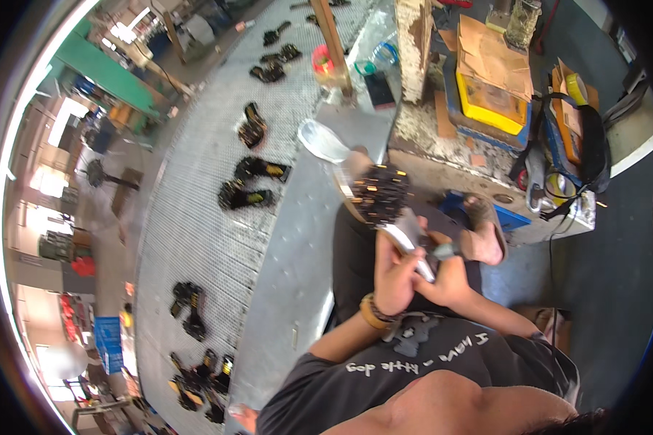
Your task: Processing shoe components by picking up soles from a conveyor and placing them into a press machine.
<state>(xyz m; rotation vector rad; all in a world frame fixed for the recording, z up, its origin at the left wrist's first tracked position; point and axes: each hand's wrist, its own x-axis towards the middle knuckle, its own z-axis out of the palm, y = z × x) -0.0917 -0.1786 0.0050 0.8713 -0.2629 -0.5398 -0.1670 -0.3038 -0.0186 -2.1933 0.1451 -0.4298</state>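
Observation:
I hold a black shoe (379, 193) with yellow flecks and a white sole (405, 238) over my lap, toe pointing away from me. My left hand (394, 279), with a beaded wristband, is closed around the near end of the sole from the left. My right hand (448, 281) grips the same end from the right, its thumb in a grey cover pressed near the sole's edge. The part of the shoe inside my hands is hidden.
A metal mesh conveyor (196, 217) on the left carries several black shoes (245, 194). A grey metal ledge (290, 246) runs beside my lap, with a clear sole-shaped piece (321, 141) and a phone (379, 90). A yellow box (495, 101), bags (573, 138) and my sandalled foot (484, 235) are on the right.

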